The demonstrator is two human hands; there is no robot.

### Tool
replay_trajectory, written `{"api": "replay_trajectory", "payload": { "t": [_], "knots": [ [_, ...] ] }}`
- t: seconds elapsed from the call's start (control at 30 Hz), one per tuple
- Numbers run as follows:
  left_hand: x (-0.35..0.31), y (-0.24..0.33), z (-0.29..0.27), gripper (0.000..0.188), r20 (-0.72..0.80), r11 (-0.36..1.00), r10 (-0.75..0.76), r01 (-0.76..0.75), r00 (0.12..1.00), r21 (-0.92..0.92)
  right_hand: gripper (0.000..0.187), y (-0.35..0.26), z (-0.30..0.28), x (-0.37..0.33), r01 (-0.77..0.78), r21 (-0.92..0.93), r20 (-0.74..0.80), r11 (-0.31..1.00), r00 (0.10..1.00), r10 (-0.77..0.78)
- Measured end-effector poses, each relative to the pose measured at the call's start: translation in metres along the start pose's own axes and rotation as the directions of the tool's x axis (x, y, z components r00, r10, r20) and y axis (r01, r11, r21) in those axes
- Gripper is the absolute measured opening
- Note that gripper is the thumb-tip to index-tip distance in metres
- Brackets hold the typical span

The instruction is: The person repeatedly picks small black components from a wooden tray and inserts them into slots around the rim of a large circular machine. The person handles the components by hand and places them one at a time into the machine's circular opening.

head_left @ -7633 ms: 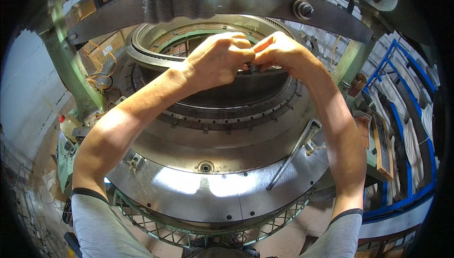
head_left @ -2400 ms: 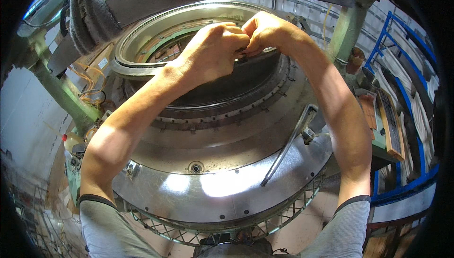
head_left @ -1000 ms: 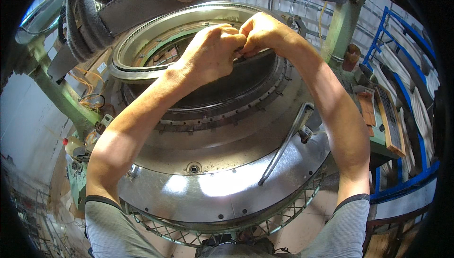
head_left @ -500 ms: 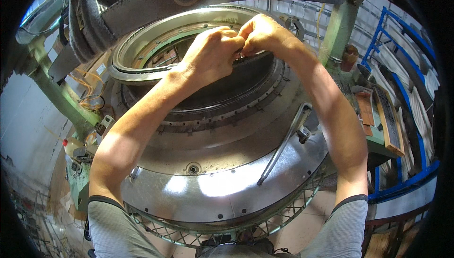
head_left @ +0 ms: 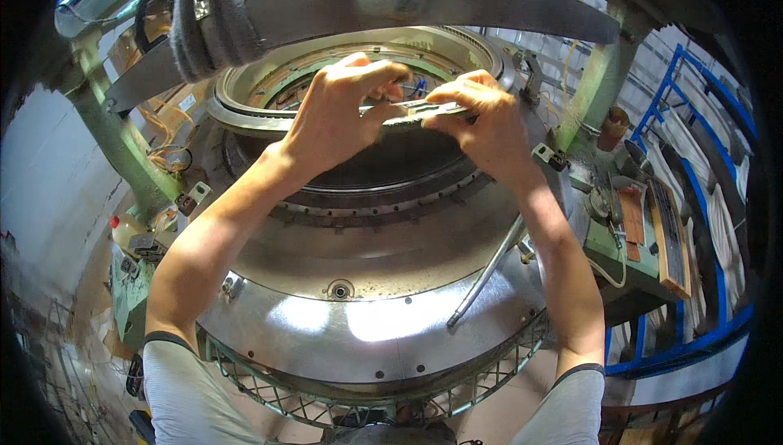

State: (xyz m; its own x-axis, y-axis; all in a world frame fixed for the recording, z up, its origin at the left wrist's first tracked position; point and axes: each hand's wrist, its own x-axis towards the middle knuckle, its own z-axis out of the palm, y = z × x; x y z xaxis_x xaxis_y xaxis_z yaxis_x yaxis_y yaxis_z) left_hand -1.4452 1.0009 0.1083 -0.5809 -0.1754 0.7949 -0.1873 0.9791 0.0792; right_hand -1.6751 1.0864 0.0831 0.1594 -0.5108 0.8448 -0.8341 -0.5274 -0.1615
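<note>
My left hand [head_left: 334, 115] is raised over the front rim of a large metal ring [head_left: 253, 123], its fingers curled and slightly blurred. Between its thumb and forefinger is one end of a thin, shiny metal piece [head_left: 413, 105], too small to name more exactly. Facing it, my right hand [head_left: 489, 123] has its fingertips at the other end of that piece, with the thumb a little lower. Below both hands lies the dark front wall of the ring. A long-handled wrench [head_left: 488, 270] rests on the polished round machine bed [head_left: 318, 347], beside my right forearm.
A curved dark metal bar [head_left: 489, 13] spans the space above my hands, with grey padded straps [head_left: 224, 21] hanging at its left. Green posts [head_left: 599, 78] stand either side. On the right are a green side table [head_left: 624, 261] and a blue rack [head_left: 701, 168] with white cloth.
My hands have moved apart from being pressed together, showing the thin piece between them. The right hand has come lower and turned. The view has shifted, with the overhead bar now further right.
</note>
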Motion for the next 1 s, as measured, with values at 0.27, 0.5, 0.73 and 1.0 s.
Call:
{"api": "replay_trajectory", "payload": {
  "t": [0.27,0.5,0.73,1.0],
  "knots": [
    [-0.036,-0.009,0.002,0.043,-0.109,0.999,0.0,0.004,0.994,0.041,0.025,-0.01,0.033,0.003,0.187,-0.069,-0.006,0.98,0.982,-0.188],
    [-0.043,-0.015,0.003,0.035,-0.184,0.995,0.052,-0.036,0.982,0.089,0.022,-0.016,0.042,0.004,0.188,-0.019,-0.023,0.982,0.982,-0.188],
    [-0.045,-0.017,0.0,0.034,-0.178,0.997,-0.043,0.054,0.983,0.056,0.015,-0.025,0.048,0.007,0.196,-0.042,-0.008,0.98,0.98,-0.197],
    [-0.028,-0.039,-0.017,0.031,-0.042,0.974,-0.18,0.173,0.983,-0.145,0.017,-0.025,0.048,0.017,0.172,-0.016,0.045,0.985,0.984,-0.171]
  ]
}}
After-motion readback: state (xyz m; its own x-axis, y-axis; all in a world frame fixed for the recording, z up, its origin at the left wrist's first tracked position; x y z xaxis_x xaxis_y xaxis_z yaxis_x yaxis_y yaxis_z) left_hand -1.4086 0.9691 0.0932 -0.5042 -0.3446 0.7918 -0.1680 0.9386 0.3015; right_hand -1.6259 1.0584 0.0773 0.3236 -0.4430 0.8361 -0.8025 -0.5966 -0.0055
